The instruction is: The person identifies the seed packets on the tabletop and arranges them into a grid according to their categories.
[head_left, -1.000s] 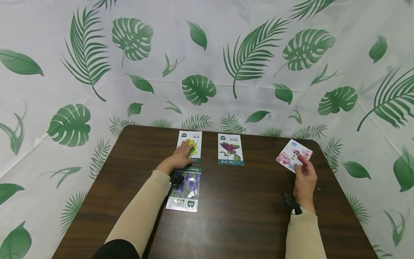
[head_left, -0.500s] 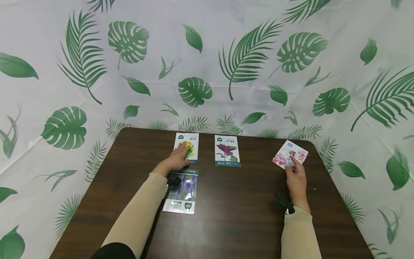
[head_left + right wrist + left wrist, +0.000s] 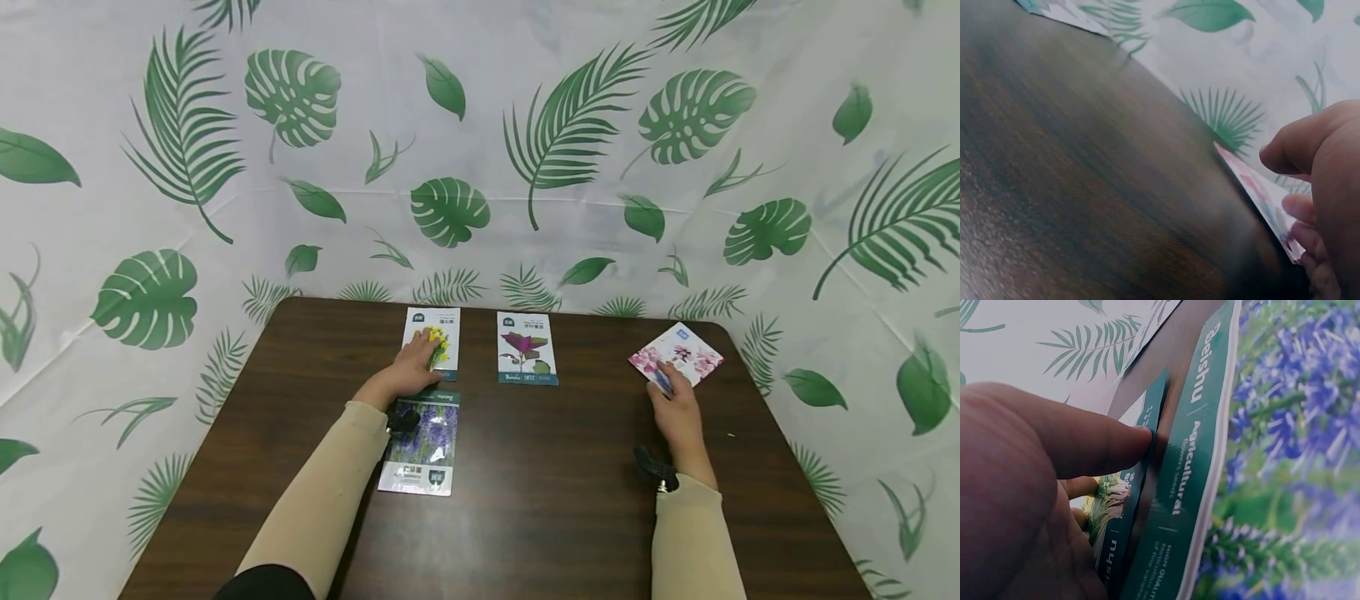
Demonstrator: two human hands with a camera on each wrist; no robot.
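Observation:
My left hand (image 3: 408, 367) lies on the seed packet with yellow flowers (image 3: 447, 333), fingers spread over its face. In the left wrist view the thumb touches the packet's green edge strip. Just below it, partly under my left wrist, is the lavender-coloured flower packet (image 3: 423, 450), face up. My right hand (image 3: 678, 417) is at the near edge of a pink-blossom packet (image 3: 682, 354), which lies turned at an angle. In the right wrist view the fingers touch this packet (image 3: 1257, 197), while the thumb stands apart from it.
A packet with a purple-red flower (image 3: 527, 346) lies between the hands near the back edge of the dark wooden table (image 3: 555, 500). A white leaf-print cloth (image 3: 360, 100) hangs directly behind the table and along its sides.
My right hand has shifted left along the pink-blossom packet, toward its near-left edge. That packet has turned slightly. My left hand stays on the yellow-flower packet.

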